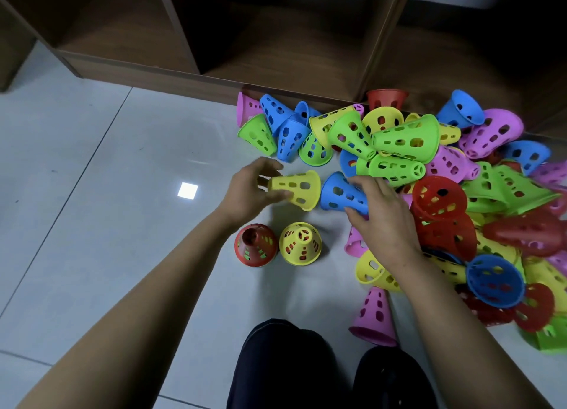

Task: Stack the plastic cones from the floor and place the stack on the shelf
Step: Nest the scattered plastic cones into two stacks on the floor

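My left hand [250,190] grips the narrow end of a yellow perforated cone [299,189], held sideways above the floor with its wide mouth facing right. Right beside it, my right hand [380,215] grips a blue cone [340,194] whose wide mouth faces left toward the yellow one. A big heap of several coloured cones [429,169] lies on the floor to the right. Two short stacks stand upright below my hands: a red-topped stack [256,246] and a yellow-topped stack [300,247].
A brown wooden shelf [276,65] with open compartments stands along the far side, its base at floor level. Pale floor tiles [107,194] stretch to the left. My dark-trousered knees [285,368] are at the bottom. A pink cone [376,316] stands near them.
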